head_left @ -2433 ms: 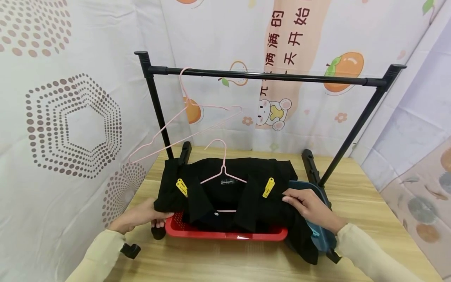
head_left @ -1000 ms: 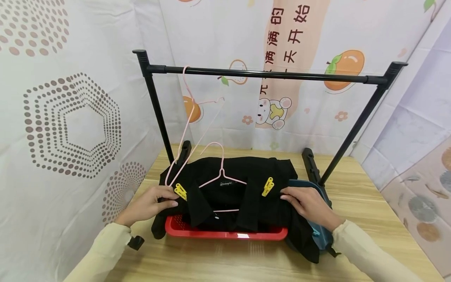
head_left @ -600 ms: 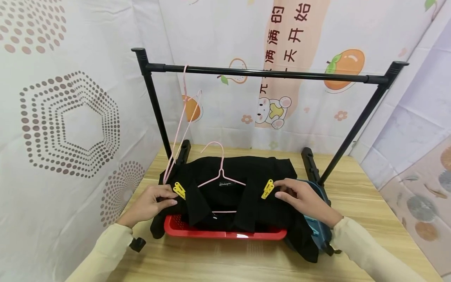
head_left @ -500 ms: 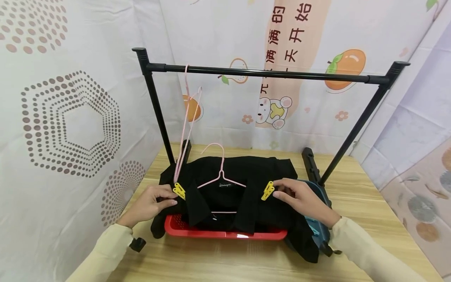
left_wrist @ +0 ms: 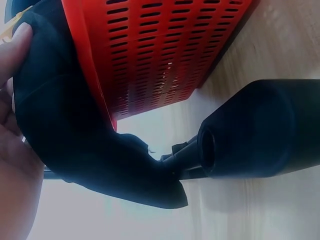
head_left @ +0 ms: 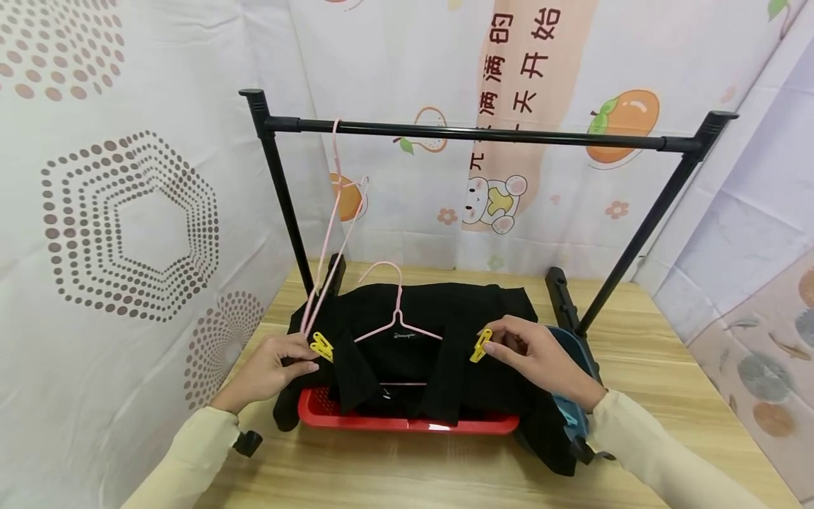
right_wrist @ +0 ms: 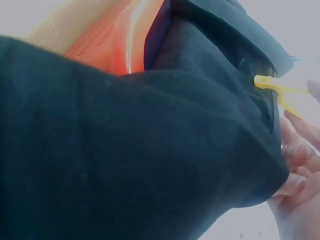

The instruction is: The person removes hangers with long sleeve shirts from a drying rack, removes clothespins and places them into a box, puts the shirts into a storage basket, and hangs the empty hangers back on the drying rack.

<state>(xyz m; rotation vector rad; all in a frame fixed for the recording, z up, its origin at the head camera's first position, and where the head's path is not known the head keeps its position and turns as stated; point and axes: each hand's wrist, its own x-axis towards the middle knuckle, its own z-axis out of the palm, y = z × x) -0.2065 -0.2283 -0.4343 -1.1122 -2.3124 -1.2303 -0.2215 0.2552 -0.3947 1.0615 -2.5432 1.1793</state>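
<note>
A black collared shirt lies spread over a red basket, a pink hanger inside its neck with the hook standing up. Yellow clothespins sit on both shoulders. My left hand pinches the shirt's left shoulder beside the left clothespin; in the left wrist view the thumb presses on the black cloth. On the other side, my right hand pinches the right clothespin between thumb and fingers. The right wrist view shows that clothespin's tip against the cloth, part of the hand cut off.
A black rack's bar spans above the shirt. From its left end hangs another pink hanger, turned edge-on, just behind my left hand. A blue basket stands at right under the sleeve, on the wooden table.
My left hand has risen from the red basket's corner to the left shoulder. My right hand has moved inward from the shirt onto the right clothespin. The hanging hanger has swung round.
</note>
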